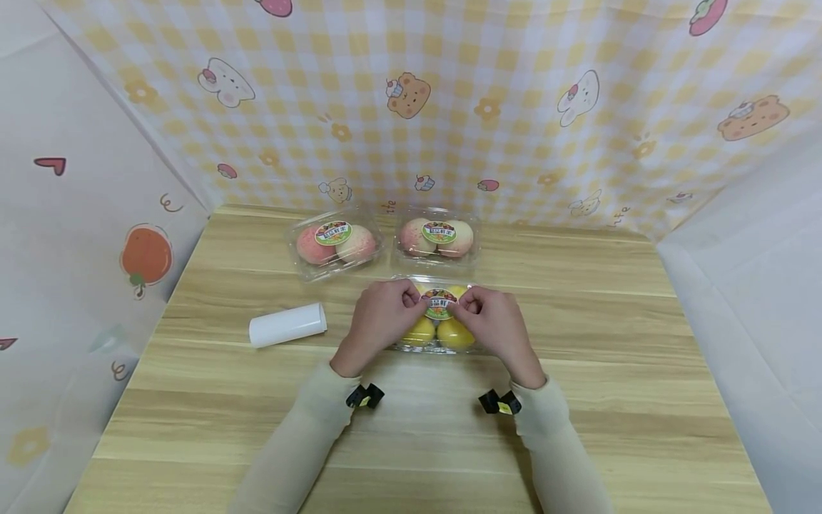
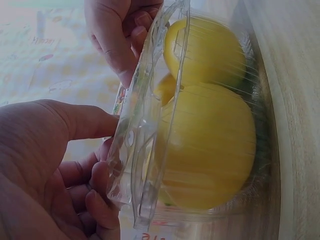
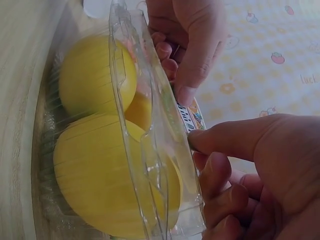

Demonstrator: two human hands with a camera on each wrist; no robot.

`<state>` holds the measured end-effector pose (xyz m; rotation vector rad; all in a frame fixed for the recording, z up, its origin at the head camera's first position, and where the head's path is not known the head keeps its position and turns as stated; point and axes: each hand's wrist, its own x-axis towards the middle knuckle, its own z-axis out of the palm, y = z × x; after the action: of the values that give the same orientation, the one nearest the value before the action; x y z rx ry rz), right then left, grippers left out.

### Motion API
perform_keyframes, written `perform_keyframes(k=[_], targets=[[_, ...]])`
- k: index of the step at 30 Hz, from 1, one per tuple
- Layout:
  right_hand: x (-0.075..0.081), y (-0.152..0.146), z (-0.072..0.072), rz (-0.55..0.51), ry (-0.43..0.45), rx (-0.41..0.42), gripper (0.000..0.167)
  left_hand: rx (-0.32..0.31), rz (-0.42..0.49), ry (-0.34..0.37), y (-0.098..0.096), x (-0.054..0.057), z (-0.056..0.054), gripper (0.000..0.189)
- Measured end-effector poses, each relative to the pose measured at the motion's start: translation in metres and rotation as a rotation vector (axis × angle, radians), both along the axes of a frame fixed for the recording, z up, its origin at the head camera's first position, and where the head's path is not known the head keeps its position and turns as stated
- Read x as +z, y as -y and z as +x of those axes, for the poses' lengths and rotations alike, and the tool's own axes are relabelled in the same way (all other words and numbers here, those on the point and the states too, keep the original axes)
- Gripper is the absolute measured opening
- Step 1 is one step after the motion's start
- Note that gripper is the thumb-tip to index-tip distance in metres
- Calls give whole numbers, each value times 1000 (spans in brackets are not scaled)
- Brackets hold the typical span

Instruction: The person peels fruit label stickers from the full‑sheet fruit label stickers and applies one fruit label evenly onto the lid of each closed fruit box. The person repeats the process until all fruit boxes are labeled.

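A clear plastic fruit box (image 1: 427, 350) with several round yellow fruits (image 1: 456, 333) stands in front of the person, its lid down. On the middle of the lid is an oval printed label (image 1: 439, 305). The left hand (image 1: 383, 314) holds the label's left edge, thumb on top and the other fingers curled close to the lid (image 2: 150, 125). From the other side the right hand (image 1: 496, 319) does likewise at the right edge. Both thumb tips nearly meet over the label in the wrist views, where its printed face (image 3: 187, 119) shows between them.
Behind stand two clear boxes of pinkish peaches with similar labels: a left box (image 1: 334, 244) set askew, a right box (image 1: 438, 238) set straight. A white roll (image 1: 287, 325) lies left of the left hand. A patterned cloth (image 1: 449, 135) hangs behind the wooden table (image 1: 616, 400).
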<state>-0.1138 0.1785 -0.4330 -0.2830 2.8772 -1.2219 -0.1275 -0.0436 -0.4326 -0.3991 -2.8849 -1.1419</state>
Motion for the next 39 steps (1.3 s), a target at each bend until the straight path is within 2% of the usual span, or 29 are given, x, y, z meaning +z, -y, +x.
perform_keyframes(k=[15, 30, 39], targets=[[1, 3, 0, 77, -35, -3, 21, 18, -65, -21, -3, -4, 1, 22], [0, 4, -1, 100, -12, -14, 21, 22, -157, -1, -5, 0, 2, 26], [1, 4, -1, 102, -15, -9, 30, 22, -163, 22, -4, 1, 3, 26]])
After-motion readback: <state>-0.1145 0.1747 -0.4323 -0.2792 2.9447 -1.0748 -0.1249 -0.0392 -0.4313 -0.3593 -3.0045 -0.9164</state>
